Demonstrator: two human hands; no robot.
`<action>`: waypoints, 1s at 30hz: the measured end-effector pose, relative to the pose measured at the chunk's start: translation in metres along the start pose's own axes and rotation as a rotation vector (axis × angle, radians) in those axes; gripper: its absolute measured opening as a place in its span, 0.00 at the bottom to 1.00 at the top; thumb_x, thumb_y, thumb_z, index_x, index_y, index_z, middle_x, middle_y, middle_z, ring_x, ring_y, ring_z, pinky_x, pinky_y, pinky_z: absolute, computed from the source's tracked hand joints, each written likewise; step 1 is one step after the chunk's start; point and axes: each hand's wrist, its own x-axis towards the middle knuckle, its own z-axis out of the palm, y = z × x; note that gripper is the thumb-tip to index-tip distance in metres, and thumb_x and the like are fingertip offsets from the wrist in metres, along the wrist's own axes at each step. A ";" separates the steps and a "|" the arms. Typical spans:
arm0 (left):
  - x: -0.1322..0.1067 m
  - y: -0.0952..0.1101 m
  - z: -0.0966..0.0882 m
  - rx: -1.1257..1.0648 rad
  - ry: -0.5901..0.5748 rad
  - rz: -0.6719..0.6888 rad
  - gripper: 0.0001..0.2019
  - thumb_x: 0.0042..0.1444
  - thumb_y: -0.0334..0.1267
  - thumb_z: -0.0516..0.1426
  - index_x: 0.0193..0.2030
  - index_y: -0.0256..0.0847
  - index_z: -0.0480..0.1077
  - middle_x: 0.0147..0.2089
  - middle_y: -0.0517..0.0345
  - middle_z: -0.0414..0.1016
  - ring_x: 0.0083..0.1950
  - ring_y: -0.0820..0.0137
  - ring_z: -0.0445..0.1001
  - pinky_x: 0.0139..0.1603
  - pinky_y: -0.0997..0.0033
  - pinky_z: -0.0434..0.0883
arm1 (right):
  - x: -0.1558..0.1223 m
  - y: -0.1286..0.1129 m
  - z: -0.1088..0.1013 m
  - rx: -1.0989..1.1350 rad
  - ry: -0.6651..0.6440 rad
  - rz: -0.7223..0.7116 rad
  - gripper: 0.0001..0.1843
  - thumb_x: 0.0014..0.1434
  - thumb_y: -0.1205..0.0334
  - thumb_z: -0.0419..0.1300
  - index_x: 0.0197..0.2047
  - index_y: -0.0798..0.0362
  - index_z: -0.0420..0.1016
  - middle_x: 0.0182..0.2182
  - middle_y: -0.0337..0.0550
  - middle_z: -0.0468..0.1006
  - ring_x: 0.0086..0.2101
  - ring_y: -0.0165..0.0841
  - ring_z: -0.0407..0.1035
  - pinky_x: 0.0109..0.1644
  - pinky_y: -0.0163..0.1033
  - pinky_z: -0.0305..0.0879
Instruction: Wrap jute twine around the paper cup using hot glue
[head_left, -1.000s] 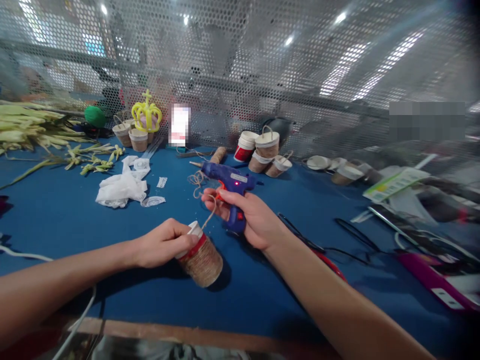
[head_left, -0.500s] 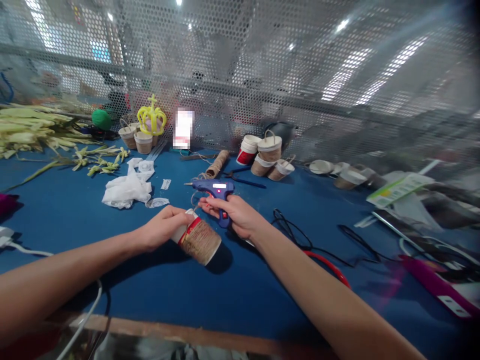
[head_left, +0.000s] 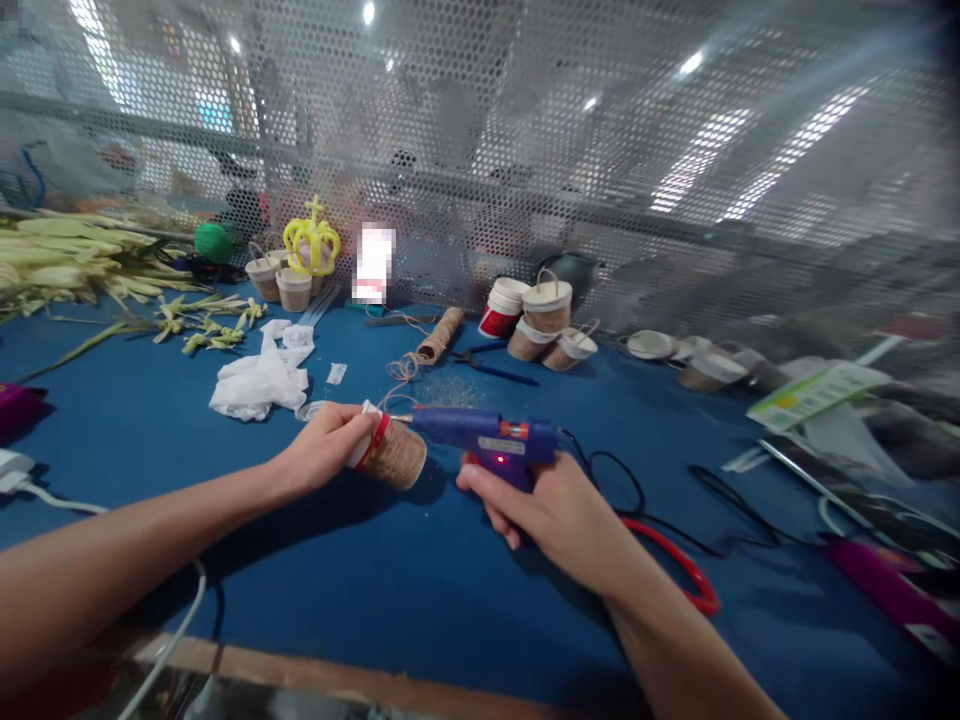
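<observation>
My left hand [head_left: 324, 447] grips a paper cup [head_left: 387, 452] lying on its side on the blue table [head_left: 420, 590]; the cup is wrapped in brown twine with a red band near its white rim. My right hand [head_left: 551, 515] is closed round the handle of a blue hot glue gun [head_left: 484, 436] whose red light is on. The gun's nozzle points left and meets the cup at the red band. A loose twine strand runs from the cup back to a twine spool [head_left: 439, 335].
Several twine-wrapped cups [head_left: 541, 318] stand at the back by a perforated metal screen [head_left: 525, 150]. White crumpled paper [head_left: 255, 380], green leaves [head_left: 67, 262], a yellow crown [head_left: 312, 240], pliers [head_left: 487, 362], black cable [head_left: 622, 480] and a red ring [head_left: 679, 570] lie around.
My right hand swung the glue gun round to the right of the cup, its nozzle now pointing left onto the red band. The left hand moved the cup slightly away from me.
</observation>
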 end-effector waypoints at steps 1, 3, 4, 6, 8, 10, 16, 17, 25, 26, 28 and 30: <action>0.000 0.000 0.000 0.038 0.001 0.016 0.14 0.47 0.43 0.50 0.20 0.34 0.65 0.18 0.64 0.61 0.21 0.78 0.57 0.22 0.79 0.55 | -0.002 0.001 0.003 -0.028 0.001 0.010 0.14 0.53 0.53 0.55 0.26 0.55 0.67 0.13 0.33 0.65 0.14 0.25 0.61 0.19 0.31 0.61; -0.001 -0.001 0.000 0.101 -0.007 0.050 0.15 0.48 0.44 0.49 0.18 0.35 0.63 0.17 0.65 0.57 0.20 0.79 0.53 0.20 0.79 0.52 | -0.004 0.002 0.007 -0.080 0.030 0.022 0.14 0.52 0.53 0.55 0.25 0.55 0.67 0.12 0.33 0.65 0.14 0.25 0.61 0.18 0.31 0.61; -0.001 -0.001 0.000 0.121 -0.017 0.065 0.16 0.48 0.44 0.48 0.18 0.35 0.63 0.17 0.66 0.57 0.20 0.79 0.53 0.20 0.79 0.51 | -0.005 0.002 0.008 -0.105 0.052 0.016 0.13 0.52 0.53 0.56 0.25 0.54 0.67 0.12 0.32 0.65 0.13 0.26 0.60 0.18 0.31 0.61; -0.002 -0.001 0.000 0.150 -0.038 0.083 0.16 0.50 0.44 0.47 0.20 0.34 0.64 0.18 0.65 0.58 0.20 0.79 0.53 0.20 0.79 0.51 | -0.008 0.003 0.010 -0.144 0.079 -0.021 0.11 0.52 0.54 0.56 0.28 0.54 0.69 0.10 0.31 0.64 0.13 0.26 0.59 0.19 0.32 0.61; -0.002 -0.001 -0.001 0.179 -0.047 0.080 0.17 0.50 0.44 0.47 0.22 0.33 0.67 0.18 0.64 0.59 0.20 0.79 0.54 0.20 0.79 0.52 | -0.010 0.002 0.010 -0.166 0.081 -0.067 0.09 0.52 0.56 0.56 0.30 0.53 0.71 0.10 0.30 0.63 0.13 0.26 0.59 0.19 0.32 0.60; -0.002 0.000 -0.001 0.207 -0.044 0.073 0.17 0.50 0.44 0.47 0.24 0.32 0.69 0.19 0.63 0.62 0.21 0.78 0.56 0.21 0.79 0.54 | -0.012 0.002 0.011 -0.185 0.074 -0.089 0.09 0.52 0.57 0.56 0.32 0.53 0.72 0.10 0.30 0.64 0.13 0.26 0.58 0.19 0.32 0.60; -0.001 0.002 -0.001 0.232 -0.038 0.070 0.18 0.50 0.43 0.47 0.26 0.32 0.72 0.21 0.58 0.69 0.23 0.74 0.64 0.22 0.78 0.60 | -0.012 0.004 0.012 -0.278 0.098 -0.141 0.08 0.53 0.58 0.56 0.30 0.54 0.70 0.21 0.37 0.73 0.22 0.29 0.66 0.29 0.34 0.65; -0.001 0.002 -0.001 0.228 -0.039 0.068 0.18 0.50 0.42 0.47 0.27 0.32 0.72 0.21 0.58 0.70 0.23 0.74 0.65 0.23 0.78 0.61 | -0.012 0.004 0.013 -0.286 0.101 -0.151 0.08 0.53 0.58 0.56 0.30 0.54 0.70 0.23 0.38 0.74 0.24 0.30 0.66 0.30 0.35 0.65; 0.000 0.005 0.000 0.149 -0.029 0.011 0.17 0.49 0.41 0.48 0.29 0.31 0.73 0.25 0.55 0.74 0.25 0.72 0.68 0.24 0.78 0.65 | -0.014 0.008 0.015 -0.340 0.101 -0.198 0.07 0.53 0.59 0.55 0.27 0.53 0.66 0.22 0.37 0.73 0.23 0.29 0.65 0.29 0.35 0.64; 0.000 0.005 0.000 0.133 -0.027 0.000 0.17 0.49 0.41 0.48 0.28 0.31 0.73 0.25 0.54 0.74 0.26 0.72 0.69 0.25 0.78 0.65 | -0.014 0.009 0.016 -0.339 0.099 -0.210 0.07 0.53 0.59 0.55 0.27 0.53 0.66 0.22 0.37 0.72 0.23 0.29 0.65 0.29 0.35 0.63; 0.002 0.004 0.001 0.117 -0.011 -0.018 0.16 0.49 0.41 0.49 0.28 0.31 0.73 0.25 0.54 0.74 0.26 0.71 0.70 0.25 0.77 0.66 | -0.014 0.010 0.017 -0.341 0.093 -0.229 0.06 0.54 0.60 0.55 0.28 0.52 0.66 0.22 0.36 0.72 0.23 0.29 0.65 0.28 0.34 0.63; 0.003 0.003 0.001 0.113 0.011 -0.033 0.17 0.48 0.42 0.49 0.28 0.31 0.72 0.25 0.53 0.74 0.27 0.70 0.70 0.26 0.76 0.66 | -0.014 0.011 0.017 -0.343 0.106 -0.244 0.06 0.54 0.60 0.54 0.28 0.52 0.65 0.22 0.36 0.71 0.23 0.28 0.65 0.28 0.33 0.62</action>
